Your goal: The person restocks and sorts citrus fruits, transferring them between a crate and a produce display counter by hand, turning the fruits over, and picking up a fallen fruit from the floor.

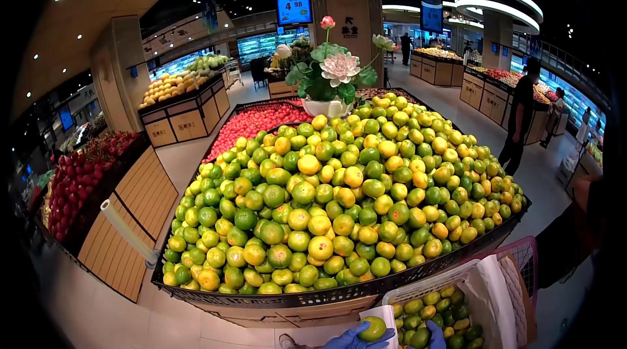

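My left hand (356,338), in a blue glove, is closed around a green mandarin (373,329) at the bottom edge of the view. To its right my right hand (436,336), also blue-gloved and partly cut off by the frame, reaches into a white plastic crate (393,297). Its fingers curl against another green mandarin (419,338). Several green and yellow mandarins (432,299) lie inside the crate. In front of both hands rises a large heap of green-yellow mandarins (320,205), held in a black-rimmed display bin (261,299).
The crate stands by a pink wire cart (526,251) with cardboard and white padding. Behind the heap are red fruit (255,120) and a lotus flower pot (326,107). A dark red fruit stand (72,185) is at left. A person in black (522,110) stands at right.
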The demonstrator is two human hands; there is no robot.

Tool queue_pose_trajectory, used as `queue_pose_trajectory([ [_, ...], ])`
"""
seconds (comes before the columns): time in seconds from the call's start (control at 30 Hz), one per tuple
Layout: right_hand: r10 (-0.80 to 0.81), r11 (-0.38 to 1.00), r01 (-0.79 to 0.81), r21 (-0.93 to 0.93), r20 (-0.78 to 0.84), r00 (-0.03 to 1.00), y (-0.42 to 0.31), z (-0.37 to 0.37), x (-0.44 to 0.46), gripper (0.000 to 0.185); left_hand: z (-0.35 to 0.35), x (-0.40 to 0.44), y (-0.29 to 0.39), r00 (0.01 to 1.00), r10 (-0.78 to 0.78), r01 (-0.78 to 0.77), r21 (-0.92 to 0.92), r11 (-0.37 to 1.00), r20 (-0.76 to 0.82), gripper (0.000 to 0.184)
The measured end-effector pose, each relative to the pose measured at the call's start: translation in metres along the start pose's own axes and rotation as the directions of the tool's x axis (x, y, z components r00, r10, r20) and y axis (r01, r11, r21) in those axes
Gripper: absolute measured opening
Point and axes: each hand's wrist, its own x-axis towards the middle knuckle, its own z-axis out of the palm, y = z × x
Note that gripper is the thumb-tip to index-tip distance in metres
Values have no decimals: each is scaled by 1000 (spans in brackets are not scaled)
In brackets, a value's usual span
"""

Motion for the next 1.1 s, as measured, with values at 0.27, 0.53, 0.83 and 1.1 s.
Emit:
queue_pose_trajectory([
  [0.27,-410,904,421,-73,129,903,-16,29,7,69,-6,20,-13,981,169,-195,521,831,98,48],
  [0.53,64,712,143,-688,267,962,133,25,-8,58,-4,21,-9,993,-114,116,-121,986,25,50],
  [0.83,-68,517,421,-746,454,888,219,45,-23,43,-30,25,-19,986,-166,168,-95,981,24,63],
  [1.1,-177,553,461,-694,443,879,165,20,-7,67,-36,10,-6,996,-72,76,73,994,-54,84],
])
